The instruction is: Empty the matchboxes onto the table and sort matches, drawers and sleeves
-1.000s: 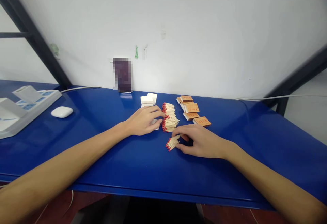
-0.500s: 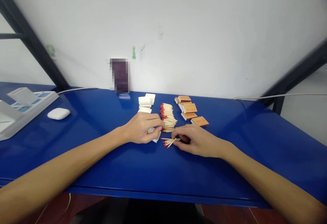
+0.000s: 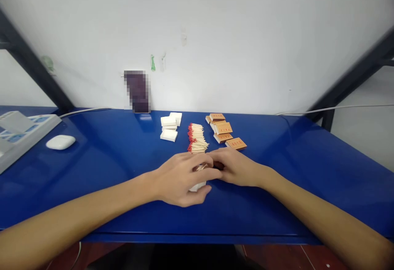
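My left hand (image 3: pixel 184 179) curls over a small white matchbox tray (image 3: pixel 198 186), gripping it low above the table. Light matchsticks (image 3: pixel 201 167) show between its fingers. Against it, my right hand (image 3: pixel 235 165) has its fingers closed on the matches; their other ends are hidden behind the fingers. Just beyond both hands lies a pile of red-tipped matches (image 3: pixel 197 138), heads to the left. Several white trays (image 3: pixel 168 135) are grouped to the pile's left. Orange matchbox sleeves (image 3: pixel 236 143) are stacked loosely to its right.
The blue table (image 3: pixel 123 196) meets a white wall at the back. On the left are a white earphone case (image 3: pixel 60 142) and a power strip (image 3: pixel 37 132) with plugs. A blurred dark card (image 3: pixel 137 91) leans on the wall. Dark metal posts stand on both sides.
My left hand has moved right and nearer to me, bringing the white tray up to the matches in my right hand. The view has shifted slightly.
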Available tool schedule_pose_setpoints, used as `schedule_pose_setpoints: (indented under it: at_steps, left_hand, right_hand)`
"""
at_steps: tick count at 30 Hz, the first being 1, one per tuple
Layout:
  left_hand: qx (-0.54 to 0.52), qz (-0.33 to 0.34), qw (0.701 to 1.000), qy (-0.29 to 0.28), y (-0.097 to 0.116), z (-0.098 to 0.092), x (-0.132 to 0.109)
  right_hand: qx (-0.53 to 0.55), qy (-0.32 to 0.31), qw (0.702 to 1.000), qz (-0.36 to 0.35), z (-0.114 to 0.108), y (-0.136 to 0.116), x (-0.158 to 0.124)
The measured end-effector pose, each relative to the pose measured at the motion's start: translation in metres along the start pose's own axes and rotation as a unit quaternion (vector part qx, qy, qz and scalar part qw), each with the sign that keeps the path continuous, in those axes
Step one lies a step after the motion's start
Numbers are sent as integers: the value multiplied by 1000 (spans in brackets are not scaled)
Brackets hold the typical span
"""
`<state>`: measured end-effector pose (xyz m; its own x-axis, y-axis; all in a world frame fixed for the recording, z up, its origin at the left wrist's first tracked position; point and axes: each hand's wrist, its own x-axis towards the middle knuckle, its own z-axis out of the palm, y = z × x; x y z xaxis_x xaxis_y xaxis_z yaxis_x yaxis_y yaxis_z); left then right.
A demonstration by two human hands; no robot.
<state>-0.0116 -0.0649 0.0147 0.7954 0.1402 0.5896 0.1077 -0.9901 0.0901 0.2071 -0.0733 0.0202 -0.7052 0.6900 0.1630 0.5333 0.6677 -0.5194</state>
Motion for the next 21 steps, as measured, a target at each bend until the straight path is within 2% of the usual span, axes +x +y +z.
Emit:
schedule_pose_setpoints:
  at_steps: [3, 5, 8, 10, 15, 21]
  left_hand:
    - [5, -78, 997, -14, 9, 4, 1]
    - [-24, -112, 993, 1, 10, 3, 1]
    - [-53, -118, 990, 50, 3, 0, 0]
    - [-37, -121, 990, 66, -7, -1, -2]
    - [-13, -142, 988, 52, -32, -3, -6]
    - [-8, -152, 988, 38, -38, -4, -7]
  right_hand:
    - [11, 13, 1000, -9, 1, 2, 0]
    - [12, 18, 1000, -16, 2, 3, 0]
    - [-7, 25, 1000, -10, 3, 4, 0]
    - [-33, 32, 999, -7, 4, 4, 1]
    - [-66, 47, 997, -3, 6, 4, 2]
    - [-68, 107, 992, -18, 8, 1, 0]
